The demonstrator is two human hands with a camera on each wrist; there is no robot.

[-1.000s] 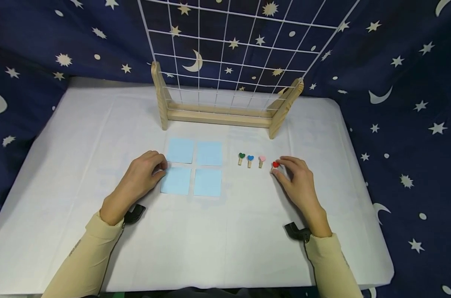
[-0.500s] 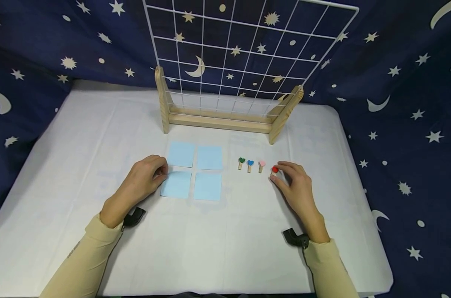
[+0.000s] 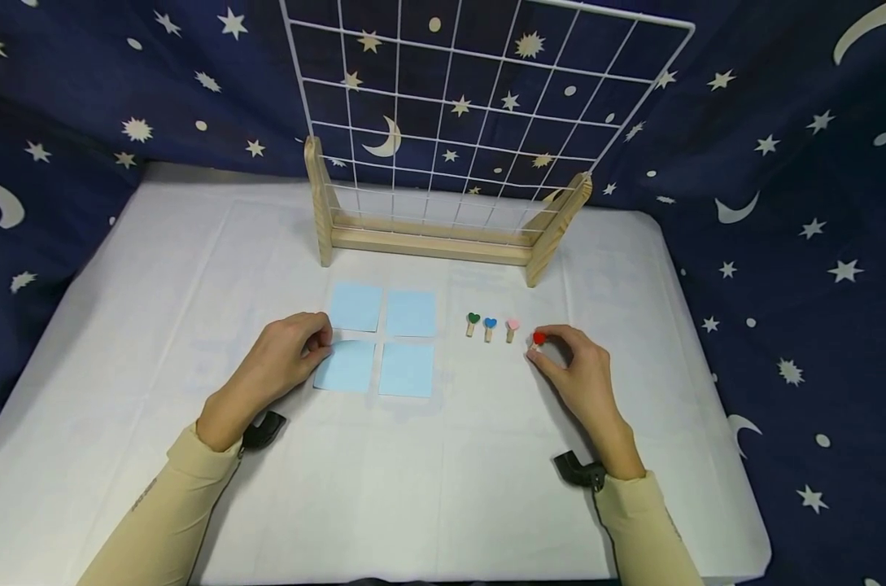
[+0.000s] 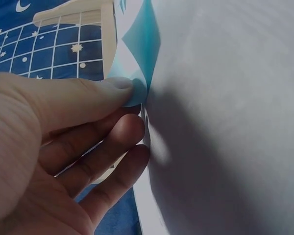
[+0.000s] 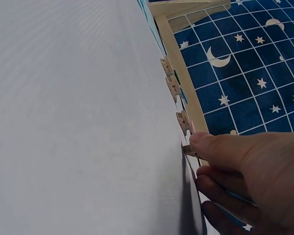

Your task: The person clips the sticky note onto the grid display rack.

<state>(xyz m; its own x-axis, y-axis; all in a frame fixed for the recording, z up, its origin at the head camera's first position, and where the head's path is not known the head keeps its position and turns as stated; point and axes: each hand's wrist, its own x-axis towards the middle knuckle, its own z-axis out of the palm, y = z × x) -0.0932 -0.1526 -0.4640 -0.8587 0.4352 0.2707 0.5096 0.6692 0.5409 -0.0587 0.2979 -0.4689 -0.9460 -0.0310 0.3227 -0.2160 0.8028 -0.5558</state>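
Four-square light blue paper notes lie on the white table. My left hand (image 3: 285, 354) pinches the left edge of the front-left note (image 3: 346, 366); in the left wrist view the thumb presses on the blue paper (image 4: 136, 95), whose edge curves up. My right hand (image 3: 582, 370) holds a small wooden clothespin with a red heart (image 3: 539, 338) between thumb and index finger, low over the table. To its left lie clothespins with a pink heart (image 3: 512, 325), a blue heart (image 3: 490, 323) and a green heart (image 3: 473, 318).
Behind the notes stands a white wire grid (image 3: 479, 99) in a wooden stand (image 3: 431, 247). A dark blue curtain (image 3: 772, 244) with stars and moons surrounds the table (image 3: 384, 488). The other notes (image 3: 411, 314) lie flat.
The head view has tilted, so the scene sits lower in it. Both hands stay almost in place, the left at the note and the right at the red-heart clothespin.
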